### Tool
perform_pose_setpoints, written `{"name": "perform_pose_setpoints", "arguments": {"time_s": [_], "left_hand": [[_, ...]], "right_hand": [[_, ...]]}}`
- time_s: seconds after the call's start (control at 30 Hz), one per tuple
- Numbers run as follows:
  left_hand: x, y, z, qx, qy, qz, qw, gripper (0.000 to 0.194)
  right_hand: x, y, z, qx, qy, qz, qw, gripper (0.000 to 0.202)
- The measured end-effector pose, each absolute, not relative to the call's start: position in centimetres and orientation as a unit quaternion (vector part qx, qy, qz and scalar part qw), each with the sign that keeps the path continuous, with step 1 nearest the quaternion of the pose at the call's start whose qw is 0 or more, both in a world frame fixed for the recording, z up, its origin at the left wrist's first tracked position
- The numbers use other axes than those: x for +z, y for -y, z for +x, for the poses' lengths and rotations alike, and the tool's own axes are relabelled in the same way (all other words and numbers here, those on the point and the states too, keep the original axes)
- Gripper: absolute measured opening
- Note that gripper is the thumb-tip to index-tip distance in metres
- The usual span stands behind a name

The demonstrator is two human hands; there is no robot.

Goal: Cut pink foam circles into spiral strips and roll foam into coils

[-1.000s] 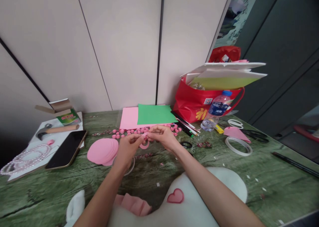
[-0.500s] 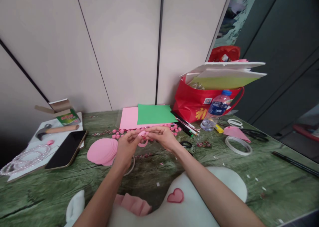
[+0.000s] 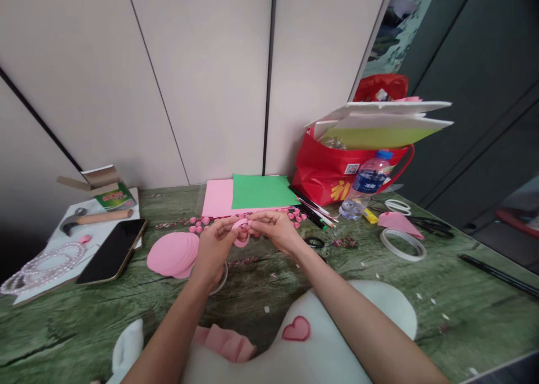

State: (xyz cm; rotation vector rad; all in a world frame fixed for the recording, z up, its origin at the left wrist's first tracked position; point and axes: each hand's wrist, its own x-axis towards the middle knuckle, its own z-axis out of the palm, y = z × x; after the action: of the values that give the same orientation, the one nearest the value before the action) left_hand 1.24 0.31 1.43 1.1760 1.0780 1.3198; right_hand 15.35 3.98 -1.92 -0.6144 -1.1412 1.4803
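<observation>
Both hands meet over the middle of the table, pinching a curled pink paper strip [image 3: 241, 223]. My left hand [image 3: 214, 248] grips one side of it between thumb and fingers. From the right, my right hand [image 3: 274, 232] has its fingertips closed on the strip's other side. A loop of the strip hangs just below the fingertips. Behind the hands lie several small rolled pink paper pieces [image 3: 298, 218], partly hidden by the fingers. Left of my left hand is a stack of round pink paper discs [image 3: 172, 254]. A roll of tape shows partly beside my left wrist.
Pink and green sheets [image 3: 263, 191] lie at the back, near pens [image 3: 314, 214]. A red bag [image 3: 314, 168] and water bottle [image 3: 366, 184] stand right, by a tape roll [image 3: 402, 245]. A phone [image 3: 113, 251] and hammer [image 3: 99, 219] lie left. A white cushion [image 3: 328, 339] is in front.
The pink strip has shifted between my fingertips, and its curl now stands out more above them. Both hands stay in nearly the same place.
</observation>
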Motion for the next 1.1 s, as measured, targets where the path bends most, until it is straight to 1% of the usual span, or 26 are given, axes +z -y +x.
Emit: {"name": "perform_pose_setpoints", "arguments": {"time_s": [0.23, 0.4, 0.57, 0.77, 1.1], "left_hand": [[1.08, -0.5, 1.1, 0.551, -0.472, 0.466, 0.506, 0.031], [1.2, -0.41, 1.01, 0.527, -0.469, 0.449, 0.549, 0.035], [1.27, -0.17, 0.92, 0.492, -0.462, 0.46, 0.576, 0.035], [1.27, -0.1, 1.05, 0.473, -0.458, 0.485, 0.575, 0.03], [1.33, -0.07, 1.13, 0.466, -0.458, 0.493, 0.575, 0.03]], "right_hand": [[-1.72, -3.86, 15.3, 0.626, 0.471, -0.272, 0.559, 0.018], [-1.72, -3.87, 15.38, 0.618, 0.479, -0.277, 0.558, 0.019], [-1.75, -3.82, 15.47, 0.606, 0.498, -0.291, 0.547, 0.022], [-1.73, -3.79, 15.35, 0.585, 0.523, -0.295, 0.546, 0.021], [-1.9, -4.03, 15.54, 0.556, 0.542, -0.311, 0.547, 0.022]]}}
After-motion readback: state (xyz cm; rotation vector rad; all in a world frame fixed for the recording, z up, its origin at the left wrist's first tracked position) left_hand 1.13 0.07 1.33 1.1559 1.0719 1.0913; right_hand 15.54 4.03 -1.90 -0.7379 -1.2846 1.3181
